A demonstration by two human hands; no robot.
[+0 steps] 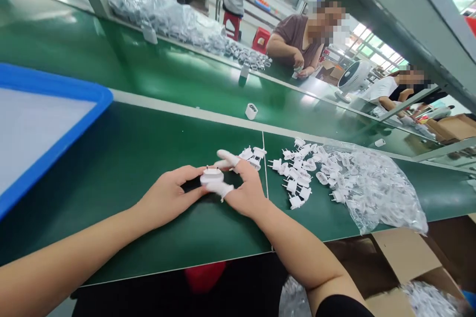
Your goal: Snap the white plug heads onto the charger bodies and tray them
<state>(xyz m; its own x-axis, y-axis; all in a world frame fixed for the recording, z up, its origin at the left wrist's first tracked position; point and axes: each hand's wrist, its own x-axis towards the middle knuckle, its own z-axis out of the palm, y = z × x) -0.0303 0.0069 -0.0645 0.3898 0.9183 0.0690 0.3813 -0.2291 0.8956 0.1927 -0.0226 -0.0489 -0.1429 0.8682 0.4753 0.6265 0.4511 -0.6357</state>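
Observation:
Between my two hands, above the green table, is a white two-pin plug part (pixel 211 177), its pins pointing away from me. My left hand (pixel 169 190) grips its left side with thumb and forefinger. White finger covers sit on the thumb and forefinger of my right hand (pixel 243 183), which closes on the part from the right. Just beyond my right hand lie a few similar white plug parts (pixel 256 156). Farther right, a loose heap of them (pixel 297 173) spreads out from a clear plastic bag (pixel 383 188).
A blue-rimmed tray (pixel 55 81) is at the left. Single white housings, one of them here (pixel 251 111), lie on the green belt (pixel 178 69) behind a pale rail. Cardboard boxes (pixel 405 255) stand below at the right. Co-workers sit across the line, near a fan (pixel 353 77).

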